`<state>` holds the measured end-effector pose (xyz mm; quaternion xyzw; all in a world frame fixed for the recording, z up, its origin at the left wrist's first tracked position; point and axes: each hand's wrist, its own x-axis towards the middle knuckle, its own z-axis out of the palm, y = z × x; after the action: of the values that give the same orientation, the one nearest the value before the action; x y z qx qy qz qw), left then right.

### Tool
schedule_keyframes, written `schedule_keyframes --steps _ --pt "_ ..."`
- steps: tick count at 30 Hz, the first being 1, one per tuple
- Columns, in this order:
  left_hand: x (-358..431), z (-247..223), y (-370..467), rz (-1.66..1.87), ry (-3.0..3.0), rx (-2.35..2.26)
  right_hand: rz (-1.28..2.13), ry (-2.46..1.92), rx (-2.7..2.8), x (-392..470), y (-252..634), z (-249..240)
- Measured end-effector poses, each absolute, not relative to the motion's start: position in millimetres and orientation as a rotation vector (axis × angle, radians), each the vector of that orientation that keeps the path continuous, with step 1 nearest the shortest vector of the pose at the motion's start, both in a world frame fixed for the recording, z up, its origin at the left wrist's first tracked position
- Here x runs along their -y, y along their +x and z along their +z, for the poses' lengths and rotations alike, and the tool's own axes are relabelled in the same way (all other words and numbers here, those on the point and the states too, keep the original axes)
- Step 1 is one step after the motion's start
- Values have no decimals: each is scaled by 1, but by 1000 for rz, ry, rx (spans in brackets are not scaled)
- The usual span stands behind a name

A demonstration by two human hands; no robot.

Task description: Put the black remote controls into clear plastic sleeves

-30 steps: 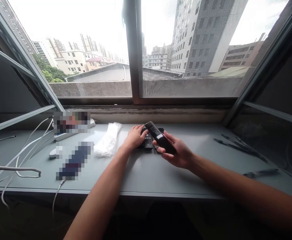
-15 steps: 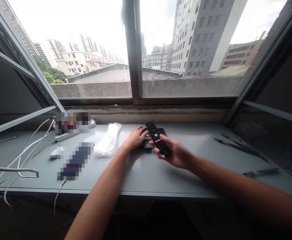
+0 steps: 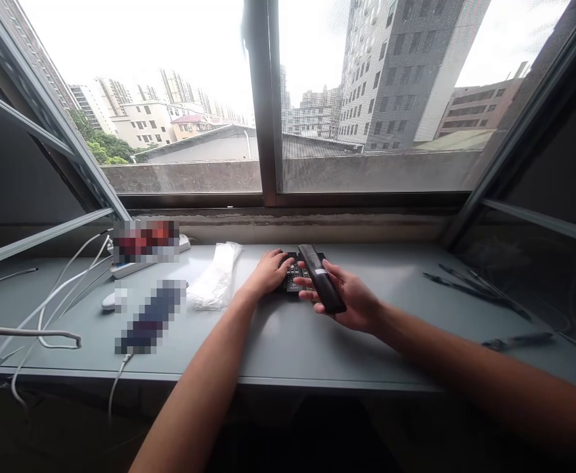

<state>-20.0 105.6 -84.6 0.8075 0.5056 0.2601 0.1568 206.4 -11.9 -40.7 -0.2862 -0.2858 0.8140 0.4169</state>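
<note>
A black remote control [image 3: 321, 276] lies tilted in my right hand [image 3: 354, 299], its smooth back turned up with a small pale label on it. The thumb is along one side and the fingers are spread beneath the other, above the desk. My left hand [image 3: 270, 272] rests flat with its fingers stretched out at the left edge of more black remote controls [image 3: 295, 285], which lie buttons-up on the desk. The held remote and my right hand partly hide these, so I cannot tell exactly how many there are.
Clear plastic bags [image 3: 213, 279] lie left of my left arm. Farther left are a blurred-out dark object [image 3: 150, 318], a white mouse-like item [image 3: 109, 301], a power strip [image 3: 183, 244] and loose white cables [image 3: 46, 336]. Pens [image 3: 469, 286] lie on the grey desk [image 3: 288, 355] at right.
The remote control in my right hand has been turned over: its buttons faced up before, its back does now. My left hand has stayed in place on the other remotes.
</note>
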Motion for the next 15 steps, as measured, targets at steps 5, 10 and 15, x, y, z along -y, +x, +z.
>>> schedule_keyframes --steps 5,10,15 --pt "-102 -80 -19 711 2320 -1456 2165 -553 694 12 210 -40" --pt "-103 -82 -19 719 2315 -1476 2089 -550 701 12 207 -42" --pt "-106 -85 -20 716 2312 -1477 1816 -630 841 5 206 -49"
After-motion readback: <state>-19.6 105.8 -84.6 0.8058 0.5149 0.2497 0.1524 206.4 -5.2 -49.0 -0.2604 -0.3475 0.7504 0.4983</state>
